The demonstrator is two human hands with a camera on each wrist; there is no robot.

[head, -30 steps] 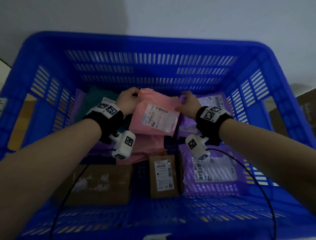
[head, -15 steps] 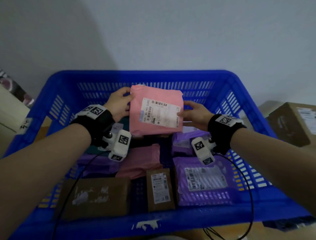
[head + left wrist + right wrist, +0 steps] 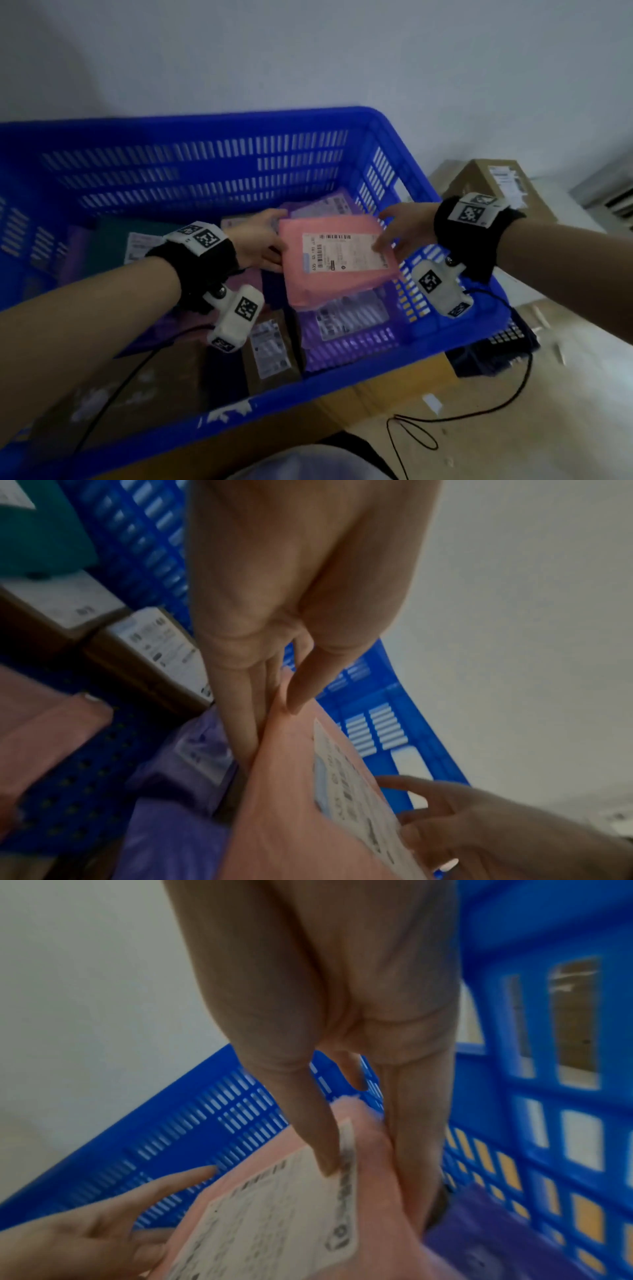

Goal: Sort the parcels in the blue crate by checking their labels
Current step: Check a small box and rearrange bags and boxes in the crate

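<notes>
The pink parcel was held above the blue crate, pinched at opposite edges by the left hand and right hand; the label was best kept uncovered and facing upward.

Head view looks steeply down into the blue crate, far wall at twelve o'clock. Both wrist views sit close, sharing the pink parcel.

From my remote seat the room looked dim. A plain pale wall rose at the back. A brown cardboard box sat on the pale floor, where a black cable looped.
</notes>
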